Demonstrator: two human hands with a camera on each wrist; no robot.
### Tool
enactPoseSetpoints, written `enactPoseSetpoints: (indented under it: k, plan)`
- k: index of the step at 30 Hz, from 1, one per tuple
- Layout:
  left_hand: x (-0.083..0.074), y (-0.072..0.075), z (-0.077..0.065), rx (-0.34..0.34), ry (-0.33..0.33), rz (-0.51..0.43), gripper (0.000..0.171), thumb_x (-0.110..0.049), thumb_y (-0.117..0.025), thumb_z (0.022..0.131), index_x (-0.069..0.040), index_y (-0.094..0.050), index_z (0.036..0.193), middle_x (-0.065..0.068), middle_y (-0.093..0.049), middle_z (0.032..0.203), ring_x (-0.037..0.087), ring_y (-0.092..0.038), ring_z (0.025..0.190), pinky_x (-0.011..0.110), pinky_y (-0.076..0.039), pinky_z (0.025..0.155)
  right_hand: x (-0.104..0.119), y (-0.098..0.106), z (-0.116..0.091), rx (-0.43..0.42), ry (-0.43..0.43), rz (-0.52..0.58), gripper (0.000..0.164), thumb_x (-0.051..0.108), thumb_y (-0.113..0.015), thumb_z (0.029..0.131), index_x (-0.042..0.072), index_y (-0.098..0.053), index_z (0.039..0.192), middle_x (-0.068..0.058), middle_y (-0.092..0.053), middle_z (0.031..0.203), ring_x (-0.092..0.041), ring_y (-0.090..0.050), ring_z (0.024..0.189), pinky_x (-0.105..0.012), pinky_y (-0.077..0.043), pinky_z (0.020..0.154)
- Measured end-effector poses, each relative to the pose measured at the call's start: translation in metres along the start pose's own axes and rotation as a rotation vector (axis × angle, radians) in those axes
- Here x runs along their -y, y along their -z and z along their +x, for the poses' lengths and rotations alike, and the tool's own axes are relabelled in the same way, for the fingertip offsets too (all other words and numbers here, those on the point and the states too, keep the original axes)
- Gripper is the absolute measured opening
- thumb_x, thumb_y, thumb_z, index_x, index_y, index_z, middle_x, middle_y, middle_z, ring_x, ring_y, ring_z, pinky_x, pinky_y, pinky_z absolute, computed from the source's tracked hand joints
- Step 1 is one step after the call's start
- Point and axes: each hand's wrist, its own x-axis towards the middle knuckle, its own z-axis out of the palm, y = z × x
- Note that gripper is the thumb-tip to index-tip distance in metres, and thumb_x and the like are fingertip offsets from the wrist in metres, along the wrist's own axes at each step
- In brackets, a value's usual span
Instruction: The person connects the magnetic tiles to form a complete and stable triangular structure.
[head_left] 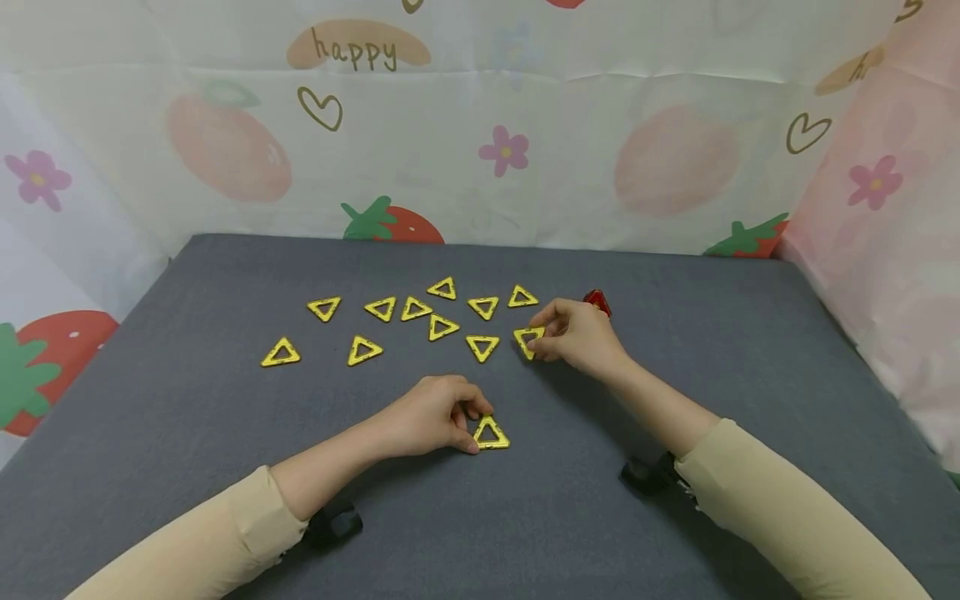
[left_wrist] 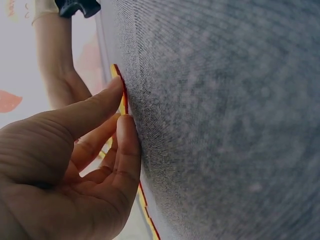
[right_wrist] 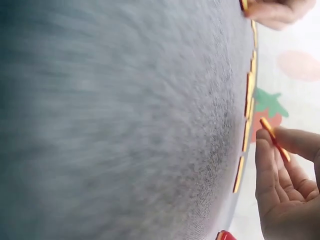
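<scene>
Near the front of the dark cloth, my left hand (head_left: 427, 418) pinches a yellow triangle frame (head_left: 492, 445) between thumb and fingers at its left side. The left wrist view shows this triangle (left_wrist: 124, 100) edge-on, with a red underside, close against the cloth. Farther back and to the right, my right hand (head_left: 583, 337) grips another yellow triangle frame (head_left: 527, 332) by its right side. In the right wrist view, that triangle (right_wrist: 275, 139) is tilted between thumb and fingers, apart from the cloth. A red piece (head_left: 597, 300) shows just behind the right hand, partly covered by it.
Several yellow triangle frames lie scattered across the grey table (head_left: 187, 458); one (head_left: 281, 362) is far left, another (head_left: 482, 358) just left of the right hand. A printed curtain (head_left: 570, 100) hangs along the back and sides. Dark wrist cameras (head_left: 333, 527) sit under both sleeves.
</scene>
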Motion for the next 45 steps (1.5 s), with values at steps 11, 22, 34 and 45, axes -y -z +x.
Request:
enactPoseSetpoints:
  k: [11, 22, 34, 45]
  plan:
    - [-0.001, 0.0, 0.0, 0.002, -0.002, 0.005, 0.035, -0.015, -0.084, 0.077, -0.009, -0.073, 0.11, 0.007, -0.069, 0.105, 0.001, -0.06, 0.069, 0.016, -0.051, 0.065, 0.009, -0.009, -0.031, 0.161, -0.021, 0.043, 0.022, 0.013, -0.078, 0.083, 0.009, -0.068, 0.102, -0.009, -0.069, 0.09, -0.013, -0.072, 0.069, -0.032, -0.059, 0.067]
    - [-0.001, -0.001, 0.0, 0.001, 0.003, 0.024, 0.036, -0.013, -0.085, 0.076, -0.008, -0.072, 0.109, 0.006, -0.067, 0.102, 0.001, -0.059, 0.07, 0.016, -0.051, 0.065, 0.015, -0.026, -0.049, 0.272, -0.002, 0.055, 0.017, 0.009, -0.077, 0.083, 0.007, -0.068, 0.097, -0.009, -0.07, 0.082, -0.015, -0.072, 0.066, -0.031, -0.059, 0.062]
    - [-0.003, -0.003, 0.0, -0.016, 0.036, 0.002, 0.034, -0.008, -0.085, 0.074, -0.007, -0.071, 0.105, 0.005, -0.068, 0.098, 0.002, -0.062, 0.072, 0.017, -0.052, 0.064, 0.017, -0.029, -0.051, 0.306, 0.055, 0.033, 0.021, 0.011, -0.081, 0.079, 0.011, -0.069, 0.096, -0.005, -0.071, 0.083, -0.012, -0.068, 0.067, -0.03, -0.056, 0.061]
    - [-0.002, -0.002, 0.0, -0.002, 0.038, -0.043, 0.031, -0.005, -0.084, 0.075, -0.007, -0.071, 0.103, 0.005, -0.068, 0.096, 0.003, -0.064, 0.073, 0.017, -0.053, 0.064, 0.015, -0.034, -0.052, 0.409, 0.146, -0.018, 0.04, 0.011, -0.085, 0.075, 0.014, -0.067, 0.111, -0.002, -0.069, 0.087, -0.007, -0.066, 0.071, -0.022, -0.056, 0.066]
